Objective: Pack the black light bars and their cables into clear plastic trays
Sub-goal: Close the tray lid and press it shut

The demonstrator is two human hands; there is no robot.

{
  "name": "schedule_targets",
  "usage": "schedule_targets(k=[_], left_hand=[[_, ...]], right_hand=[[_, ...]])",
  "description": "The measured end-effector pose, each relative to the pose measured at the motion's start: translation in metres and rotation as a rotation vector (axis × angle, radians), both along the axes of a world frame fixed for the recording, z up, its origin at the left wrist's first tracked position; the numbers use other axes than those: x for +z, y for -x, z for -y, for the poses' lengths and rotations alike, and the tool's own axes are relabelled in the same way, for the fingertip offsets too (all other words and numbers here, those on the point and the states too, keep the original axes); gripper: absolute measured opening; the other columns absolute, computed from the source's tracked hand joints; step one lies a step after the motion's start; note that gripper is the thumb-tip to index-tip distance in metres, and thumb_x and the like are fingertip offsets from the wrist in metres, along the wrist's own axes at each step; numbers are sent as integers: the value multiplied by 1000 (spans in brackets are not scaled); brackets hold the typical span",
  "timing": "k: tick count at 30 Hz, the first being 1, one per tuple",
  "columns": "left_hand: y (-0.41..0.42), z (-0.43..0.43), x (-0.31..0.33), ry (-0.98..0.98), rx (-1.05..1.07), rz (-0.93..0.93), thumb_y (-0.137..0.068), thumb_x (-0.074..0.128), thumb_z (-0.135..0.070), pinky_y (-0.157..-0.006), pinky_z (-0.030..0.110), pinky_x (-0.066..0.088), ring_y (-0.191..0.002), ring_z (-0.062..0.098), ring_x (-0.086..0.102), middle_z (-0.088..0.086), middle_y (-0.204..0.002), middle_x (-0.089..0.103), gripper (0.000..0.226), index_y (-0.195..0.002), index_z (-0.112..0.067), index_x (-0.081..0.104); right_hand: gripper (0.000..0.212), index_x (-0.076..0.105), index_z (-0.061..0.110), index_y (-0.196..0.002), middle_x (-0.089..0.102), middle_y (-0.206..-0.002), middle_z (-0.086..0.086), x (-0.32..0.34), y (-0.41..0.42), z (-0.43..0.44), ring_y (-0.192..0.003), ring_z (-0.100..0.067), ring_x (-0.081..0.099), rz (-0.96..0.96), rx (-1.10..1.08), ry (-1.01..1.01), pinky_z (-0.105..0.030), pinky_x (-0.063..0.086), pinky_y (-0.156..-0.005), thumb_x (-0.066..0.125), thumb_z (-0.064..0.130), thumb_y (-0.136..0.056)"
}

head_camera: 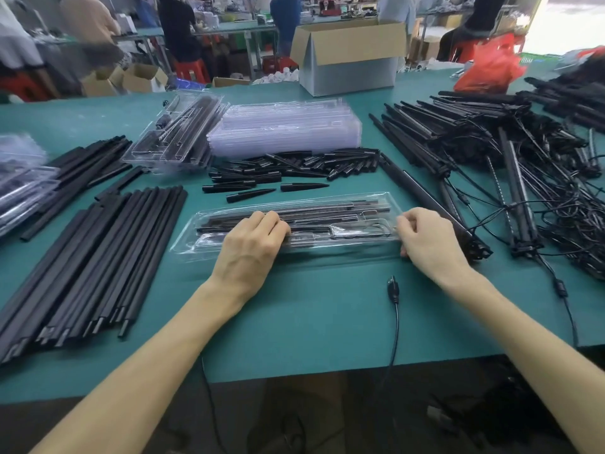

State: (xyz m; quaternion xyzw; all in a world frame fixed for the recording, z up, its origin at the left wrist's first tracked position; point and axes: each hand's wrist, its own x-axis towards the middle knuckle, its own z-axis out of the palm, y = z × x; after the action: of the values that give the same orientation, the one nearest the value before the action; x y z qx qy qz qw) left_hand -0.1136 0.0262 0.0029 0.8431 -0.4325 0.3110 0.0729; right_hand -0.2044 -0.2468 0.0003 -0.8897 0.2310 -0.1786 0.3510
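Note:
A clear plastic tray (327, 250) lies in front of me on the green table, holding black bars under its clear cover. My left hand (252, 244) rests flat on the tray's middle with fingers curled down on it. My right hand (425, 237) pinches the tray's right end. Just right of that hand lies a black light bar (422, 191) with its cable (491, 221). A tangled heap of light bars and cables (523, 152) covers the right side.
Long black strips (91, 263) lie at the left. Black pointed caps (294, 172) sit behind the tray, then a stack of empty clear trays (284, 129) and a filled tray (173, 136). A cardboard box (350, 57) stands at the far edge. A cable plug (393, 288) lies near the front edge.

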Motion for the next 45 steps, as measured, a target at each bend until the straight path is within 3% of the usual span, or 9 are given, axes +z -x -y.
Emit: schedule_targets(k=[4, 6, 9, 11, 15, 23, 29, 40, 45], left_hand=[[-3, 1, 0, 33, -16, 8, -88, 65, 3, -67, 42, 54, -75, 30, 61, 9, -83, 65, 10, -89, -5, 70], [-5, 3, 0, 37, -23, 20, -91, 65, 0, -66, 42, 54, -75, 30, 61, 9, -83, 64, 8, -89, -6, 70], [-10, 8, 2, 50, -24, 42, -93, 64, -4, -67, 41, 54, -75, 29, 61, 8, -83, 65, 8, -90, -8, 71], [-14, 10, 5, 61, -22, 69, -94, 66, -7, -66, 39, 53, -74, 27, 62, 6, -82, 65, 8, -90, -9, 72], [-25, 10, 6, 58, -29, 120, -93, 68, -8, -64, 35, 51, -71, 24, 61, 4, -81, 65, 7, -89, -11, 72], [-33, 18, -3, 48, 28, 197, -102, 46, -7, -66, 39, 51, -73, 26, 58, 4, -82, 63, 27, -88, -12, 68], [-28, 25, -4, 46, 64, 171, -89, 62, -2, -64, 38, 48, -71, 28, 56, 6, -77, 58, 13, -80, -11, 62], [-19, 22, -4, 126, 123, 139, -81, 63, 0, -63, 42, 52, -70, 30, 59, 8, -77, 61, 10, -84, -9, 67], [-23, 17, -6, 150, 92, 148, -79, 67, -2, -63, 41, 51, -70, 29, 58, 8, -75, 60, 10, -85, -9, 68]], right_hand=[[30, 64, 3, -114, 53, -113, -18, 1, 6, -27, -104, -36, 49, 134, -30, 698, -43, 38, -87, 51, 27, -102], [27, 67, 8, -111, 57, -118, -13, 4, 3, -44, -114, -34, 49, 253, 95, 799, -44, 32, -94, 61, 31, -97], [37, 66, 13, -114, 60, -117, -6, 2, -12, -68, -114, -29, 53, 246, 361, 788, -44, 32, -99, 74, 35, -85], [29, 65, 12, -110, 60, -110, -5, 0, -28, -77, -108, -28, 55, 218, 414, 862, -41, 34, -98, 75, 18, -83], [17, 62, 9, -87, 59, -88, -9, 7, -58, -77, -86, -31, 57, 310, 410, 981, -39, 45, -77, 58, -6, -81], [12, 66, 9, -82, 60, -82, -7, -4, -74, -71, -76, -28, 57, 472, 419, 1023, -37, 45, -69, 65, 0, -90], [16, 66, 11, -80, 60, -81, -6, -7, -72, -75, -75, -27, 57, 505, 424, 1035, -38, 45, -68, 62, 0, -92], [17, 62, 13, -77, 58, -78, -4, -3, -65, -88, -74, -26, 56, 483, 329, 998, -37, 46, -73, 65, -1, -87], [23, 57, 14, -77, 54, -76, -5, -3, -62, -99, -71, -26, 53, 511, 298, 1043, -36, 46, -74, 54, -6, -87]])
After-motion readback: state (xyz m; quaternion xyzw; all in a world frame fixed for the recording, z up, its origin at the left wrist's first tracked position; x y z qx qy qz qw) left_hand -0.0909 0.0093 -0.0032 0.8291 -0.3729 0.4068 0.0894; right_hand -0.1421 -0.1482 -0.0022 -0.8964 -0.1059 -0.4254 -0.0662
